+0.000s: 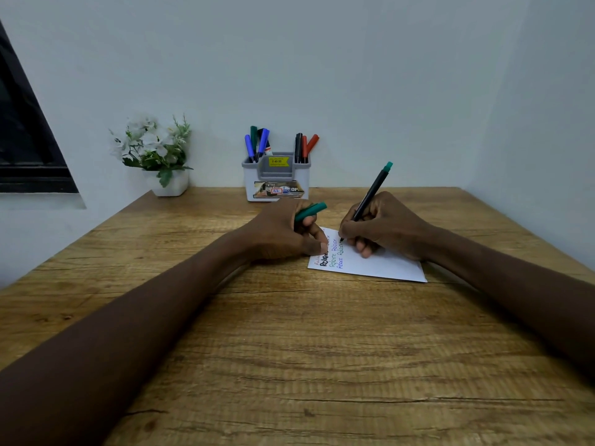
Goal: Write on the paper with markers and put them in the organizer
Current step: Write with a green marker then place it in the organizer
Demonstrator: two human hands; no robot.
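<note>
Setting: wooden table [289, 349] against a pale wall [322, 75], seen from the head view; a dark window [22, 140] sits at far left.
Back edge: a white pot of white flowers [170, 185] stands at left. The grey-white organizer [251, 185] stands upright at centre, with blue, green, black and red markers [249, 148] in its compartments.
Paper [386, 267]: lies flat on the table, in front of the organizer and slightly to its right, with lines of coloured writing at its left end.
Left hand [283, 233]: fingers curled round a green cap [310, 212], fingertips resting on the sheet's left end.
Right hand [386, 226]: pinches a black marker [370, 193] with a green end; the marker is tilted and its tip touches the sheet beside the writing.
</note>
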